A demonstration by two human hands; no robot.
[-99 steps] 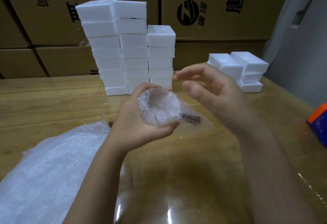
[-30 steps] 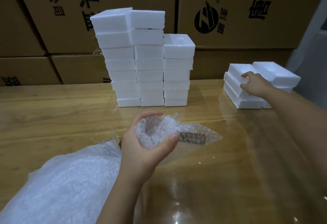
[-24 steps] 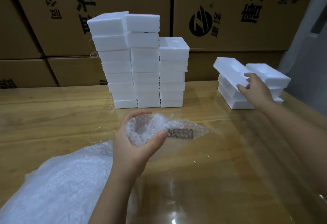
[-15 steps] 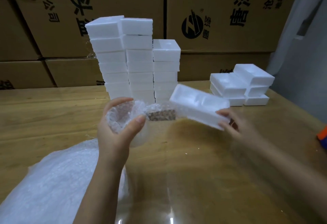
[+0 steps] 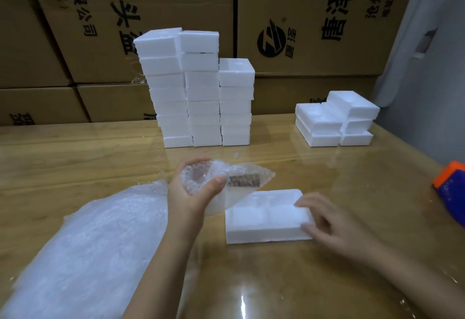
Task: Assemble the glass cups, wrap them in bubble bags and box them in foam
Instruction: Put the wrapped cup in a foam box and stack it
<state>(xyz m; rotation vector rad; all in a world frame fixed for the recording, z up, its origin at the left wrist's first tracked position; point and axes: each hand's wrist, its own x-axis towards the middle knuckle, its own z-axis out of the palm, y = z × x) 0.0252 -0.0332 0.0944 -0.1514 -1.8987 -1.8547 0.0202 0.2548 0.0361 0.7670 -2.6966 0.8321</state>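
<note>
My left hand [image 5: 191, 200] grips a glass cup wrapped in a clear bubble bag [image 5: 239, 180], held above the table; a brown patterned part shows through the bag. A white foam tray [image 5: 261, 218] with two recesses lies open side up on the table just below and right of the bag. My right hand [image 5: 324, 220] holds the tray's right end, thumb on the front wall and fingers on the rim.
A heap of bubble bags [image 5: 88, 238] covers the table's near left. Tall stacks of closed foam boxes [image 5: 198, 92] stand at the back centre, a low stack of foam trays [image 5: 334, 120] at back right. An orange and blue object [image 5: 453, 190] lies at the right edge. Cardboard cartons [image 5: 314, 16] line the back.
My right hand took a foam tray from the back right stack, carried it over and set it flat on the table in front of me. My left hand kept hold of the wrapped cup.
</note>
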